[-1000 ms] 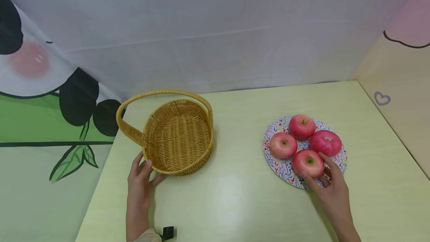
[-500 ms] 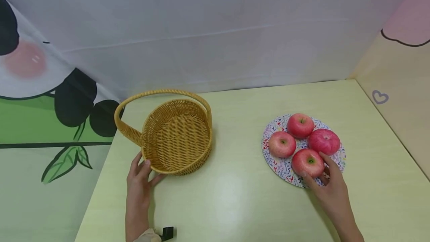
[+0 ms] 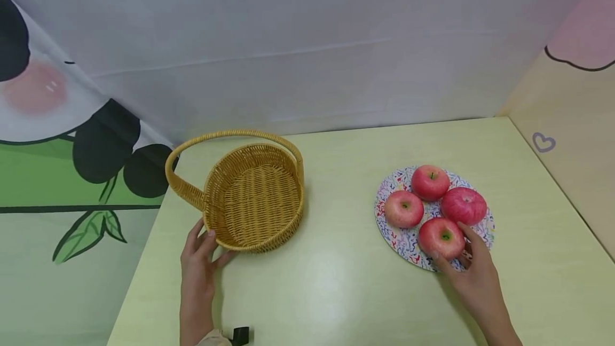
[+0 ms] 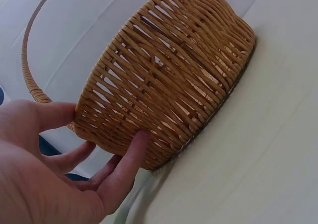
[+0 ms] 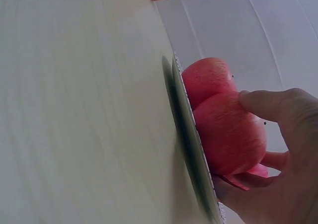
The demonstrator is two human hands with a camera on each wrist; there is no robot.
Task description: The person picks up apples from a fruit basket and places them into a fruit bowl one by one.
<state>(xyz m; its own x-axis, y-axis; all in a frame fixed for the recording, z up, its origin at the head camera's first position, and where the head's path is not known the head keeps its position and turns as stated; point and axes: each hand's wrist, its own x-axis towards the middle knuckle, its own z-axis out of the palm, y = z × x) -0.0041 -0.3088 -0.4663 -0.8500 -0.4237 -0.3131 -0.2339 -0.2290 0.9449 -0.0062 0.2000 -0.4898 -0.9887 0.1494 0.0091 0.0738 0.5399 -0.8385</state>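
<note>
A round wicker basket (image 3: pixel 261 204) with a tall arched handle stands on the left of the table. My left hand (image 3: pixel 199 263) holds its near left side. In the left wrist view, the thumb lies against the woven wall (image 4: pixel 164 80) while other fingers touch near the rim. On the right, a round patterned plate (image 3: pixel 401 242) bears several red apples. The fingers and thumb of my right hand (image 3: pixel 473 271) grip the nearest apple (image 3: pixel 439 239) by its sides. In the right wrist view this apple (image 5: pixel 228 132) sits low over the plate; contact beneath is hard to tell.
Close around the gripped one are a left apple (image 3: pixel 403 209), a far apple (image 3: pixel 430 182) and a right apple (image 3: pixel 464 206). The pale table (image 3: pixel 331 282) meets a grey cloth backdrop (image 3: pixel 336 79) behind and a beige panel (image 3: pixel 572 122) at right.
The nearest apple has shifted and tilted slightly to the right in my right hand, widening the gap to the left apple. My left hand and the basket stay in place.
</note>
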